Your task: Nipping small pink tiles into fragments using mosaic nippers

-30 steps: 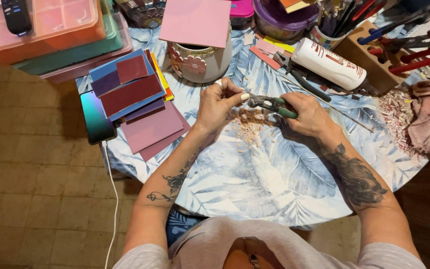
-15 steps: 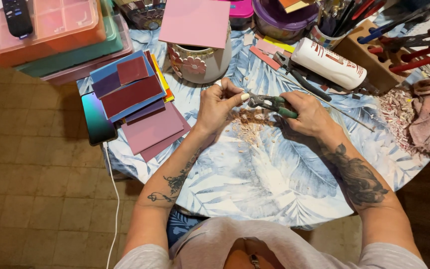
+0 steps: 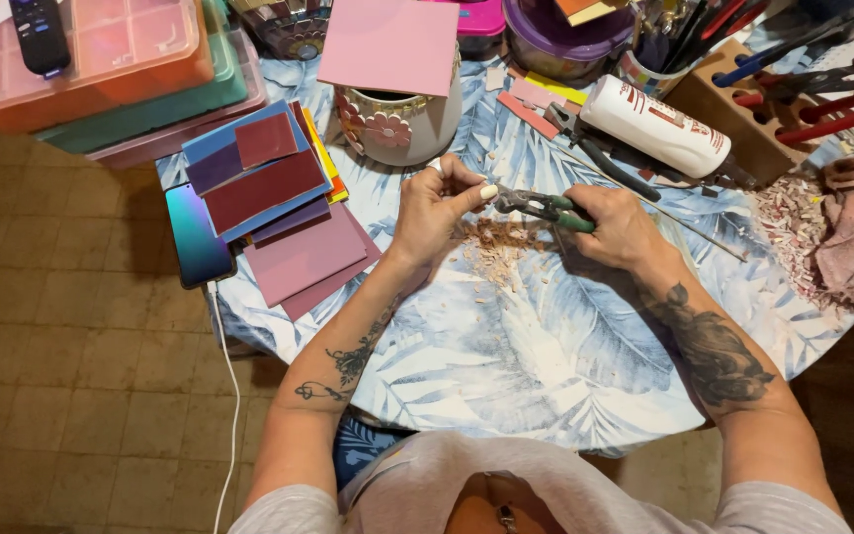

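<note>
Over by the table's left edge sits a stack of coloured tiles. Left hand is bent up at the wrist, fingertips pinched shut on something tiny (too small to make out). Right hand is fisted around the green-handled nippers, nose touching that pinch, above a pile of chips mid-table. Glue bottle lies near the far edge.
</note>
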